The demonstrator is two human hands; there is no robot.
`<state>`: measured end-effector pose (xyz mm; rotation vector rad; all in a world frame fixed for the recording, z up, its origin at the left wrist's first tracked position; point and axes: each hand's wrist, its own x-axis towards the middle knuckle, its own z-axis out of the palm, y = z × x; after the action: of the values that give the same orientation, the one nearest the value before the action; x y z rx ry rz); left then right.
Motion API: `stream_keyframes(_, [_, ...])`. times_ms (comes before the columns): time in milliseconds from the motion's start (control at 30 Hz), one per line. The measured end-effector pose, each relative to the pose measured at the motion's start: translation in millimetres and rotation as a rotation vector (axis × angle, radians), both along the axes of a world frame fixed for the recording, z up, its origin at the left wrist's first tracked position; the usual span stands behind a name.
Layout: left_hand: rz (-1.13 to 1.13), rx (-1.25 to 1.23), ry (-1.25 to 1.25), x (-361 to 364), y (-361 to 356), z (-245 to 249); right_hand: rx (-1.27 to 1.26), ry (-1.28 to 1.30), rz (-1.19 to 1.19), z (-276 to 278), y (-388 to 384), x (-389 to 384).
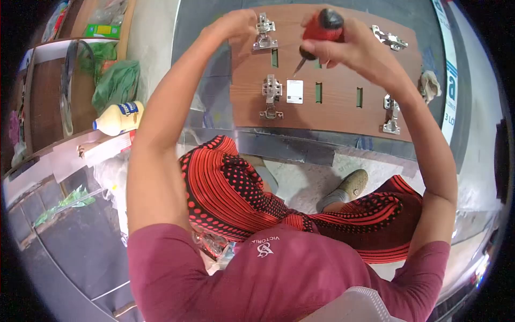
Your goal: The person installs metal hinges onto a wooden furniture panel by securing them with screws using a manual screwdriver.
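Wood-grain board w/ four hinges, as my remote head view shows it.
Board (332,110) lies on a dark bench beyond the knees. R hand (351,51) is closed round a red-handled screwdriver (324,27), tip slanting down-left over bare wood near a white label (294,91), in no screw that I can see. L hand (236,27) sits at the top edge, touching the upper-left hinge (264,32); pinching or only resting, I can't tell. My judgement: pin that hinge flat w/ L hand, stand the blade square in the screw head & press before turning, else the tip skids across the veneer. Bottle (118,118) on the shelf at left, well apart.
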<state>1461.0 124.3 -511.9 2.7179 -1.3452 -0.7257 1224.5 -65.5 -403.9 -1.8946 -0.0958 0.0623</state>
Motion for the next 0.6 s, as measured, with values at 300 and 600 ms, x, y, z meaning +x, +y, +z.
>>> stream_keyframes(300, [0.05, -0.279, 0.134, -165, 78, -35, -0.173, -0.192, 0.087, -36, 35, 15])
stream_keyframes(600, [0.203, -0.047, 0.212, -168, 56, -20, -0.161, -0.234, 0.132, -42, 40, 14])
